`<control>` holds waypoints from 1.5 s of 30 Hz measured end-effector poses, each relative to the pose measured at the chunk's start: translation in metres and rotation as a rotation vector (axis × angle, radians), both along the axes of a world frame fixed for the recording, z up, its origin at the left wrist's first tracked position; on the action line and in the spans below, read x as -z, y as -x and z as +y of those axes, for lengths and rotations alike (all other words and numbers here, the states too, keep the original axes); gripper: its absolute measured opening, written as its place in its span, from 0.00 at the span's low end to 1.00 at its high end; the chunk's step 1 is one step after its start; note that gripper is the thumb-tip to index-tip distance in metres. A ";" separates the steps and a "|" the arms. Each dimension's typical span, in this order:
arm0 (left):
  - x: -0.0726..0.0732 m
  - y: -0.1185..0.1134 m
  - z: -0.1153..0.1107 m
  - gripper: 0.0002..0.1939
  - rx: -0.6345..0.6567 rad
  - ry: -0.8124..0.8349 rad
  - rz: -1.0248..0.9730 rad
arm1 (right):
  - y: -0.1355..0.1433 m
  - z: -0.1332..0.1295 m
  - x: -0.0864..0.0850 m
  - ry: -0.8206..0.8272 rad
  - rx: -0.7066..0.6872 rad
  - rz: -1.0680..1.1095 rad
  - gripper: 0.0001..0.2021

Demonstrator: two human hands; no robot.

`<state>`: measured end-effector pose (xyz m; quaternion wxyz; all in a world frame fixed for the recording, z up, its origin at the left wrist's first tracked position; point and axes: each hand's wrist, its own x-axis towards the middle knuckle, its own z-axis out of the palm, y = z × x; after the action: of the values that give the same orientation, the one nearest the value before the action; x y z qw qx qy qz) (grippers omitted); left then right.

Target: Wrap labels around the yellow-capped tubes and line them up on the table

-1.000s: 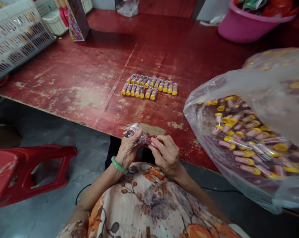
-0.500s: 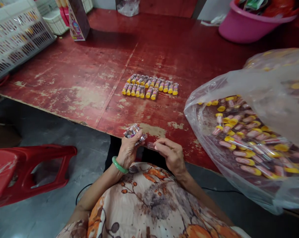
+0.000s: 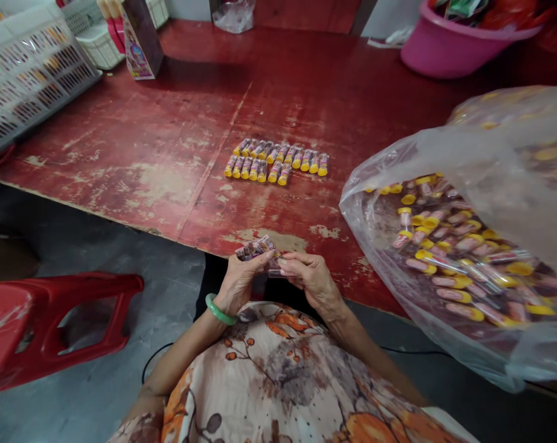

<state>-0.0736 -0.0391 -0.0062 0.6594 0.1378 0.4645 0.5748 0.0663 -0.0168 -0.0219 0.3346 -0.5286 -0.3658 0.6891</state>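
Note:
A small stack of printed, shiny plastic wrappers [image 3: 256,247] is clasped in my left hand [image 3: 239,284], the thumb lying across it. My right hand [image 3: 319,282] is closed in a pinch close to the left fingertips, on a mostly clear plastic wrapper [image 3: 274,269] at the stack's right side. Its far end is hidden by the fingers. Both hands are at the table's front edge, above my lap. Beyond them, small clear tubes with yellow caps [image 3: 260,168] lie side by side in two rows.
On the right, a large clear plastic bag [image 3: 365,178] lies open with many pink-filled, yellow-capped tubes [image 3: 472,246]. A pink basin [image 3: 458,46], a printed box [image 3: 142,43] and white baskets [image 3: 33,80] stand on the red table [image 3: 167,135]. A red stool [image 3: 75,320] is at left.
My right hand has moved left against the left fingers, bringing the clear wrapper to the stack. The stack has turned and shifted slightly right. The tube rows lie as before.

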 end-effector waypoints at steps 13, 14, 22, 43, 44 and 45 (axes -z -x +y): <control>0.003 0.006 0.007 0.15 -0.074 0.182 -0.142 | -0.031 -0.012 -0.016 -0.692 -0.066 -0.308 0.06; 0.001 0.006 0.007 0.14 -0.069 0.207 -0.164 | -0.028 -0.013 -0.016 -0.761 -0.053 -0.328 0.05; -0.008 0.006 0.004 0.07 -0.049 0.339 -0.243 | -0.019 -0.014 0.000 -1.244 0.023 -0.450 0.07; -0.005 0.005 -0.004 0.18 -0.007 0.160 -0.169 | -0.020 -0.019 -0.008 -1.523 0.048 -0.705 0.13; -0.006 0.005 -0.004 0.19 -0.008 0.133 -0.148 | -0.019 -0.020 -0.007 -1.536 0.060 -0.709 0.14; -0.006 0.004 -0.005 0.19 -0.003 0.109 -0.132 | -0.019 -0.021 -0.007 -1.561 0.067 -0.724 0.15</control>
<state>-0.0774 -0.0439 0.0001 0.6942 0.0626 0.4508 0.5576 0.0855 -0.0374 -0.0149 0.4851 -0.3449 -0.8034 0.0188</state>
